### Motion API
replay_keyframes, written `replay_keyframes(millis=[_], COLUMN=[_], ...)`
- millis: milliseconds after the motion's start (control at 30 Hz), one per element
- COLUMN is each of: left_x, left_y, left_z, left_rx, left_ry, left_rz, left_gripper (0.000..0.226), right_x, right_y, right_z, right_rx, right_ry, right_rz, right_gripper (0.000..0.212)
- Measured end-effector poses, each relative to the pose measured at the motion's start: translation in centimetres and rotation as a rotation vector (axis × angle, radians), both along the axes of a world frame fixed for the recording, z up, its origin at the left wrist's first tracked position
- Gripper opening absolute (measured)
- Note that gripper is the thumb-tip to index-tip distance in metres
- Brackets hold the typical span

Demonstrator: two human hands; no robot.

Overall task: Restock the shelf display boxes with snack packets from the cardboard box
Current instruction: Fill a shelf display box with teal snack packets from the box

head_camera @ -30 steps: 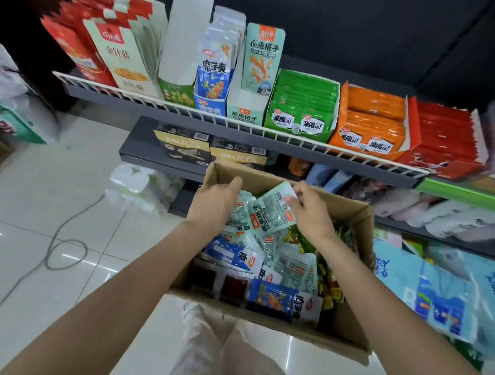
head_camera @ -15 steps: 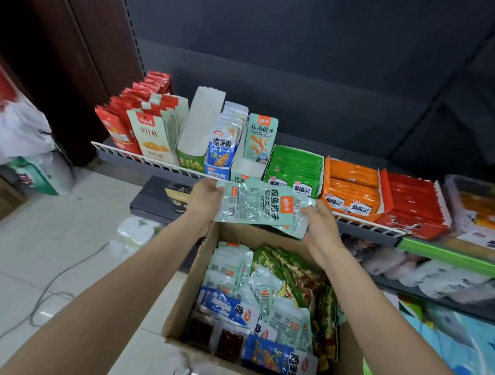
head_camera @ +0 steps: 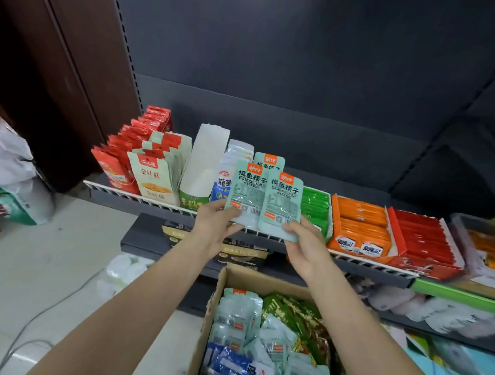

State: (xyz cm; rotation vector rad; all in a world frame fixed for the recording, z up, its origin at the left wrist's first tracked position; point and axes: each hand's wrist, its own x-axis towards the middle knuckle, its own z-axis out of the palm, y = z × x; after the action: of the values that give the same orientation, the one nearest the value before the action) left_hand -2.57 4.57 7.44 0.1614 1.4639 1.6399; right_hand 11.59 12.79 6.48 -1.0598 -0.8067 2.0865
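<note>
I hold two pale-green snack packets upright in front of the shelf. My left hand [head_camera: 215, 224] grips the bottom of the left packet [head_camera: 244, 191]; my right hand [head_camera: 302, 243] grips the bottom of the right packet [head_camera: 283, 202]. Just behind them stands the matching pale-green display box [head_camera: 269, 160], mostly hidden by the packets. Below, the open cardboard box [head_camera: 236, 276] holds several pale-green, blue and dark-green packets.
The wire-fronted shelf [head_camera: 141, 198] carries red packets [head_camera: 117, 167], a white upright box [head_camera: 204, 161], a green display box [head_camera: 316, 209], an orange one [head_camera: 360, 226] and a red one [head_camera: 425, 241]. A lower shelf sits behind the cardboard box. A cable lies on the tiled floor at left.
The packets came out of the cardboard box, were held flat at shelf-edge height, and now stand upright, higher, in front of the pale-green display box. The view has tilted up.
</note>
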Motion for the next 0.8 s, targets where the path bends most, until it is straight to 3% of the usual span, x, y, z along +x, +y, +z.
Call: replay_keyframes(millis=[167,233,333,533,667,733,800], left_x=[-2.8,-3.6,-4.2,-5.1,-6.0,-6.5,-6.5], left_y=[1.9,2.6,3.7,5.4,6.1,6.2,6.1], left_z=[0.1,0.3,1.2,1.7,0.8,0.6,0.5], left_rx=[-0.023,0.041,0.124,0.222,0.127,0.073,-0.006], left_ry=[0.187,0.311,0.358,0.391,0.934,1.082,1.310], left_rz=[-0.130,-0.195,-0.286,-0.400,-0.455,-0.455,-0.529], left_gripper=[0.022,0.026,0.024,0.022,0.034,0.038,0.038], right_x=[-3.3,-4.7,-6.9,-8.8,-9.2,-9.2,-9.0], right_y=[1.0,1.4,1.7,2.1,2.2,2.3,2.5], right_z=[0.0,0.3,0.9,0.5,1.2,1.7,2.3], right_rx=[0.065,0.074,0.131,0.335,0.399,0.362,0.281], right_ry=[-0.102,-0.075,-0.100,-0.350,-0.481,-0.538,-0.445], right_rz=[-0.032,-0.089,-0.103,-0.019,0.032,0.012,0.033], right_gripper=[0.039,0.031,0.020,0.040,0.047,0.054,0.066])
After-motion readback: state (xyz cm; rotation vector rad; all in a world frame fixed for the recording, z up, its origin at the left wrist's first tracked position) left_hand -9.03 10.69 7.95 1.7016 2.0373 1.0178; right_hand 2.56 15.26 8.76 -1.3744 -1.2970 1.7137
